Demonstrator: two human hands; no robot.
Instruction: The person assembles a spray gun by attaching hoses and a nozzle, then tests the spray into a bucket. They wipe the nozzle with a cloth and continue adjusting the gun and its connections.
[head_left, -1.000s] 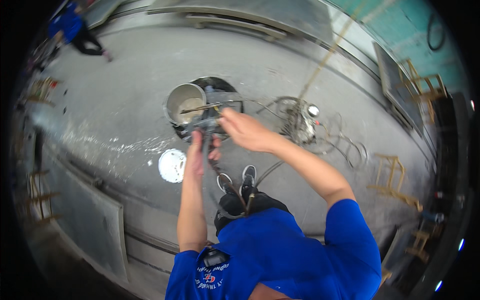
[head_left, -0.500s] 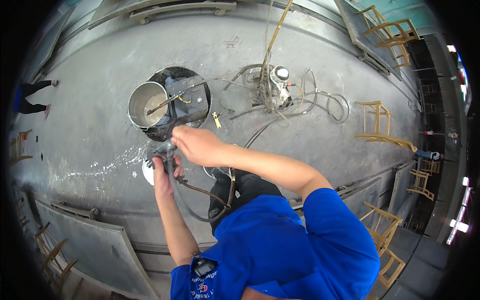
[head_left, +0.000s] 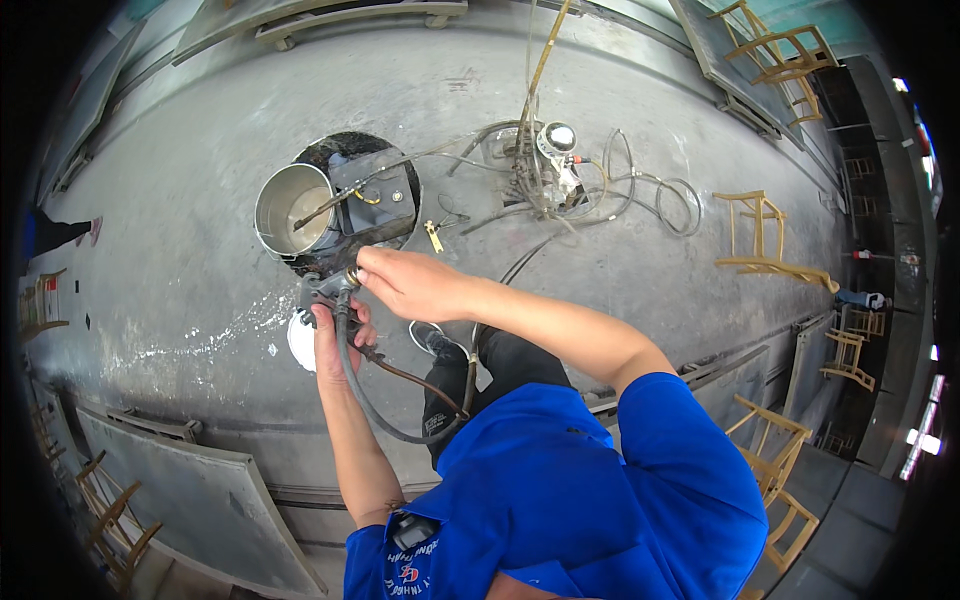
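Observation:
A dark grey spray gun [head_left: 325, 290] is held in front of my legs. My left hand [head_left: 338, 345] is wrapped round its handle, thumb up along the side. With bent, pinched fingers, my right hand [head_left: 405, 282] grips a small brass-coloured knob [head_left: 353, 276] on the gun's right end. A grey hose [head_left: 355, 392] loops from the gun toward my waist, beside a thinner brown hose [head_left: 415, 375]. Beyond the gun, a metal bucket [head_left: 276, 215] with pale liquid at its bottom stands in a round black tray [head_left: 330, 150]. A suction pipe [head_left: 325, 212] dips into it.
A pump unit [head_left: 555, 170] with tangled hoses [head_left: 665, 195] stands on the floor ahead right. A yellow tag-like piece [head_left: 433, 236] lies near the tray. A white round thing [head_left: 301, 342] is partly behind my left hand. Wooden chair frames [head_left: 757, 240] stand right; another person's leg [head_left: 65, 232] shows far left.
The gun and both hands have shifted slightly right. My right hand has turned a little, so the brass-coloured knob now shows at its fingertips. The person at far left has moved partly out of view.

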